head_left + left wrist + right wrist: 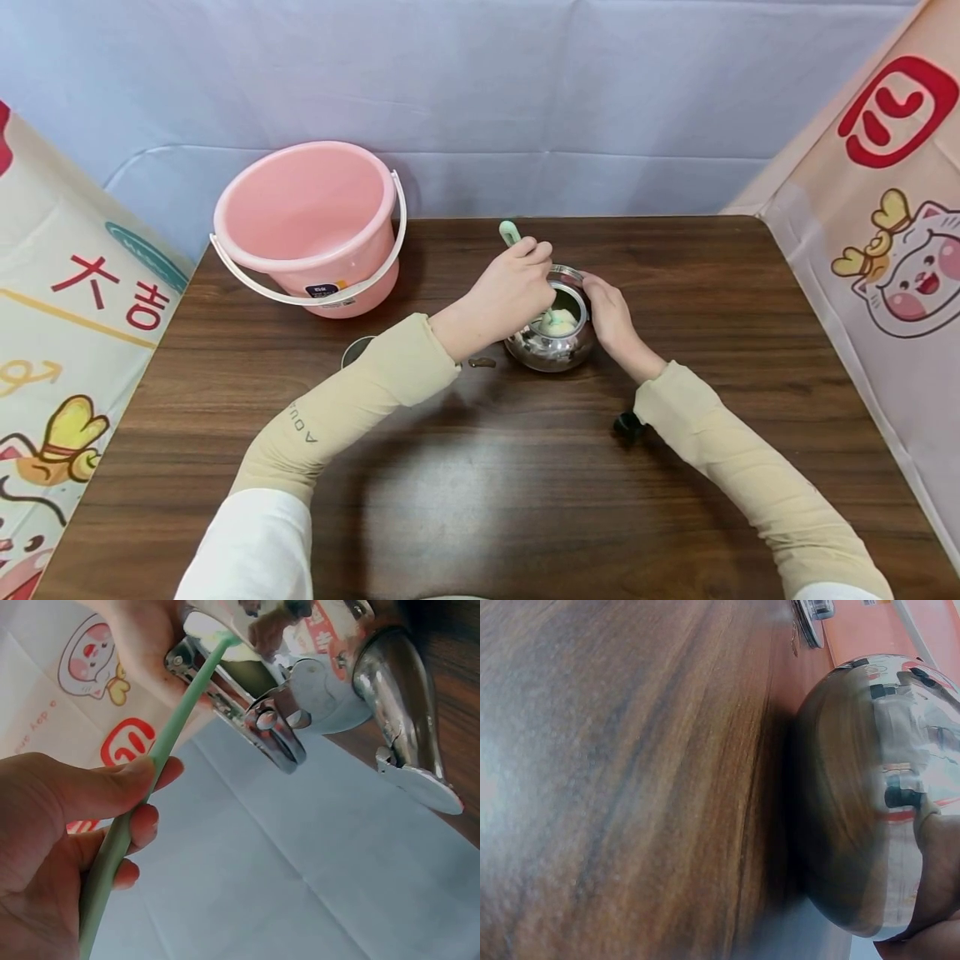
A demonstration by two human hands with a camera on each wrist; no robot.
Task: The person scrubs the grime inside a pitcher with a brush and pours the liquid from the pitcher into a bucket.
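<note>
A shiny round metal teapot stands on the table with its mouth open at the top. My left hand grips a green-handled sponge brush, thumb and fingers wrapped round the handle. Its pale, soft-looking head sits inside the pot's mouth. In the left wrist view the green handle slants into the opening, beside the pot's folded metal handle and its spout. My right hand holds the pot by its right side, with part of the fingers hidden; in the right wrist view digits press its curved wall.
A pink bucket with a white handle stands at the back left. Partly behind my left sleeve lies a round metal lid. A small brownish patch shows left of the pot. Cloth hangs along the back and sides of the wooden table.
</note>
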